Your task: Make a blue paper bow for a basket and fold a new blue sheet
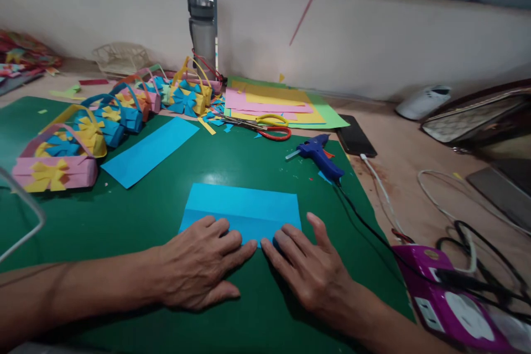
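A blue sheet of paper [244, 202] lies on the green mat with a crease running across it. My left hand [203, 263] rests palm down over its near left edge, fingers partly bent, index finger and thumb stretched out. On the near right edge, my right hand [309, 265] presses with its fingertips, its thumb raised and apart. Neither hand grips anything; their index fingertips almost meet at the sheet's near edge. Beyond my left hand, a second blue paper strip [150, 152] lies flat. The sheet's near corners are hidden under my hands.
Several small paper baskets with bows [56, 171] line the left. Scissors [265, 124] lie before stacked coloured paper [274, 104]. At right are a blue glue gun [321, 157] with its cord, a phone [355, 135] and a purple power strip [443, 293]. A bottle [203, 36] stands behind.
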Demonstrator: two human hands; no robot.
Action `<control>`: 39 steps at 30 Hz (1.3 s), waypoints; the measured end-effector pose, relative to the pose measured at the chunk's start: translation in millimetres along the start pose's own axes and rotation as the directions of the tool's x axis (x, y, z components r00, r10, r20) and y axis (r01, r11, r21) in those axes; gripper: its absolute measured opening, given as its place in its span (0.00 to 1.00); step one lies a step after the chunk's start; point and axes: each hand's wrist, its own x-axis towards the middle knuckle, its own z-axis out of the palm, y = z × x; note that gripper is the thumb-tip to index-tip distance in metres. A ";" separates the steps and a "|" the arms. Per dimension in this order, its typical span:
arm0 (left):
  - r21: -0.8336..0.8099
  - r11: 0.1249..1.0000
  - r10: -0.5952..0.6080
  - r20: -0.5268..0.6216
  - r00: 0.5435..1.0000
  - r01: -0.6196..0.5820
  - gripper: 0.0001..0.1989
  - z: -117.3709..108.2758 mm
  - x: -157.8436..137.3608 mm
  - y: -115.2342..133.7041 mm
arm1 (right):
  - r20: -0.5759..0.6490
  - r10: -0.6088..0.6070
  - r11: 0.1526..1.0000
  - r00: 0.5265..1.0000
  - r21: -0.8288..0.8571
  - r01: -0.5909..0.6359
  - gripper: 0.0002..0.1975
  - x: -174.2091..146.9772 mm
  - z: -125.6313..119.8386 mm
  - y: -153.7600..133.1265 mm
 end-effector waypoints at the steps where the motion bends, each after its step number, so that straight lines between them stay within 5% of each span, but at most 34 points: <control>1: -0.005 1.000 0.002 0.001 1.000 -0.002 0.30 -0.1 1.3 -0.9 | 0.004 -0.012 1.000 1.000 0.003 0.012 0.20 -0.2 0.6 0.1; 10: -0.035 0.998 0.053 -0.079 0.995 -0.056 0.26 2.8 -13.3 -19.0 | 0.012 -0.021 0.998 1.000 0.059 0.021 0.21 -0.8 3.5 3.8; 22: 0.022 0.999 -0.026 -0.174 0.984 0.030 0.15 -1.8 -62.7 -40.5 | -0.017 0.014 0.995 1.000 0.101 -0.012 0.20 -2.1 4.0 4.8; 34: 0.083 0.988 -0.106 -0.230 0.967 0.128 0.12 0.7 -97.4 -42.3 | 0.015 -0.028 0.998 0.999 0.049 0.028 0.20 -2.5 4.2 5.1; 39: 0.161 0.974 -0.091 -0.369 0.925 0.160 0.07 -4.5 -89.5 -32.0 | -0.001 -0.048 0.999 0.999 0.003 0.048 0.20 0.7 3.7 3.5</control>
